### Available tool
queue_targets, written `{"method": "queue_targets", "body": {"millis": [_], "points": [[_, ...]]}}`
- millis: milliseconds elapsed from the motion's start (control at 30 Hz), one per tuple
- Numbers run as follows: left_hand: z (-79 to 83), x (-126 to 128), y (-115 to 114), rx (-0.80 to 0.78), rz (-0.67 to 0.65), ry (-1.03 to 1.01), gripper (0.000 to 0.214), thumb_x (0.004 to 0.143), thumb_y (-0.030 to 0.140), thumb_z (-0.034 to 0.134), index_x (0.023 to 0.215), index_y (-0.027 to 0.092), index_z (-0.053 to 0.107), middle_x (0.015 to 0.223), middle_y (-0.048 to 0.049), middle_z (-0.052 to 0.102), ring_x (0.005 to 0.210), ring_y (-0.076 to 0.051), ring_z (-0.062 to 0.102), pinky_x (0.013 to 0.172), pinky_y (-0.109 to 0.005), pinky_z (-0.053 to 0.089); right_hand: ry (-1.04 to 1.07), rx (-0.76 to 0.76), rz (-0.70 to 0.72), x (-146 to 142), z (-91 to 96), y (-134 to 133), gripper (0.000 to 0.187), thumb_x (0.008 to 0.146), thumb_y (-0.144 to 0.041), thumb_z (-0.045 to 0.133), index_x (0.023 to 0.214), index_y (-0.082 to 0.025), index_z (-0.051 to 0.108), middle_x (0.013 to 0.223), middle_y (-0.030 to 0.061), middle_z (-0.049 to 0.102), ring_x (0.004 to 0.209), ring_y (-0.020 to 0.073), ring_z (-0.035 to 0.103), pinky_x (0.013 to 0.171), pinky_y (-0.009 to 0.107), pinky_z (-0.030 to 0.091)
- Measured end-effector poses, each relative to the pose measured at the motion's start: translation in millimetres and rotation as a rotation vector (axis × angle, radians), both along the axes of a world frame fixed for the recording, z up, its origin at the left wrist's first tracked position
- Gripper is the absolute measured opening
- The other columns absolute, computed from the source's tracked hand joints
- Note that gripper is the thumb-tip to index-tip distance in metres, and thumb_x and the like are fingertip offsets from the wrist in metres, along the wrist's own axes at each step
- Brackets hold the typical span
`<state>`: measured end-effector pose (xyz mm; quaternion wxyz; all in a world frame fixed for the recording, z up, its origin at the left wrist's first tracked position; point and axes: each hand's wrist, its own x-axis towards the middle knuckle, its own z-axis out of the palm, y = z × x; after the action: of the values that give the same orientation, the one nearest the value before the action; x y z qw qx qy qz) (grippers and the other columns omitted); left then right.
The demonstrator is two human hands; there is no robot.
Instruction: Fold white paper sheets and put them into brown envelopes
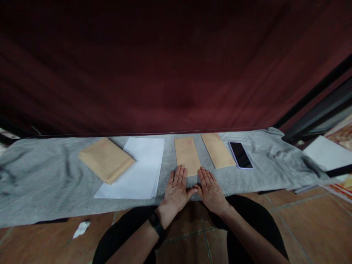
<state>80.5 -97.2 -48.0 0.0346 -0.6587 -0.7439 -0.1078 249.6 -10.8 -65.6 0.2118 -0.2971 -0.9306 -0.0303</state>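
Directly ahead, a brown paper envelope (188, 154) lies flat on the grey cloth. My left hand (176, 191) rests palm down at its lower left corner, fingers stretched out and fingertips touching the edge. On the other side, my right hand (211, 190) lies flat by the lower right corner, its fingers also extended. The two thumbs meet below the envelope. A second brown envelope (219, 151) lies to the right, slightly turned. Over on the left, a stack of brown envelopes (106, 159) overlaps several sheets of white paper (140, 172).
A phone with a purple edge (241, 155) lies right of the envelopes. Grey cloth (55, 190) covers the long low surface, backed by dark red fabric (176, 73). White crumpled paper (81, 229) is on the tiled floor (299, 223). A white box-like object (328, 152) stands far right.
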Motion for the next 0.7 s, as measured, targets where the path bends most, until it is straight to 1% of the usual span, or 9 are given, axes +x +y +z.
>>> {"method": "queue_targets", "body": {"millis": [133, 233, 333, 533, 600, 700], "points": [[-1.9, 3, 0, -0.001, 0.072, 0.023, 0.090, 0.093, 0.070, 0.038, 0.153, 0.004, 0.033, 0.159, -0.0239, 0.034, 0.150, -0.035, 0.029, 0.120, -0.054, 0.029, 0.007, -0.007, -0.006, 0, -1.0, -1, 0.068, 0.103, -0.032, 0.045, 0.160, -0.006, 0.017, 0.157, 0.0225, 0.038, 0.144, 0.0328, 0.041, 0.116, 0.050, 0.036], [-1.1, 6, 0, -0.032, 0.140, 0.053, 0.090, 0.091, 0.068, 0.046, 0.151, 0.001, 0.036, 0.159, -0.0267, 0.033, 0.149, -0.038, 0.030, 0.119, -0.056, 0.030, 0.017, -0.022, -0.022, 0, -1.0, 0, 0.067, 0.104, -0.033, 0.043, 0.160, -0.006, 0.018, 0.157, 0.0227, 0.038, 0.144, 0.0333, 0.040, 0.116, 0.051, 0.037], [1.1, 9, 1, -0.067, 0.190, 0.074, 0.088, 0.090, 0.065, 0.051, 0.150, 0.001, 0.039, 0.158, -0.0276, 0.032, 0.149, -0.040, 0.030, 0.119, -0.056, 0.030, 0.016, -0.035, -0.029, 1, -1.1, 0, 0.067, 0.104, -0.035, 0.043, 0.159, -0.005, 0.019, 0.157, 0.0239, 0.037, 0.144, 0.0338, 0.039, 0.116, 0.052, 0.037], [3.2, 13, 3, -0.083, 0.228, 0.067, 0.088, 0.090, 0.066, 0.052, 0.151, 0.004, 0.038, 0.159, -0.0276, 0.031, 0.149, -0.040, 0.029, 0.118, -0.057, 0.031, 0.026, -0.046, -0.026, 1, -0.9, 2, 0.067, 0.104, -0.035, 0.042, 0.158, -0.002, 0.021, 0.155, 0.0272, 0.039, 0.145, 0.0351, 0.037, 0.115, 0.054, 0.037], [3.5, 14, 4, -0.085, 0.228, 0.061, 0.087, 0.090, 0.064, 0.054, 0.151, 0.003, 0.038, 0.159, -0.0275, 0.031, 0.149, -0.040, 0.029, 0.118, -0.057, 0.030, 0.040, -0.069, -0.025, 1, 3.1, 3, 0.065, 0.104, -0.035, 0.043, 0.158, -0.003, 0.023, 0.156, 0.0255, 0.039, 0.146, 0.0338, 0.036, 0.116, 0.054, 0.036], [5.4, 13, 4, -0.093, 0.231, 0.045, 0.080, 0.092, 0.057, 0.053, 0.150, 0.004, 0.039, 0.159, -0.0266, 0.032, 0.149, -0.039, 0.030, 0.118, -0.056, 0.031, 0.032, -0.115, 0.014, -2, 13.8, 4, 0.060, 0.104, -0.034, 0.042, 0.157, -0.008, 0.029, 0.158, 0.0198, 0.039, 0.147, 0.0302, 0.034, 0.118, 0.051, 0.035]]}}
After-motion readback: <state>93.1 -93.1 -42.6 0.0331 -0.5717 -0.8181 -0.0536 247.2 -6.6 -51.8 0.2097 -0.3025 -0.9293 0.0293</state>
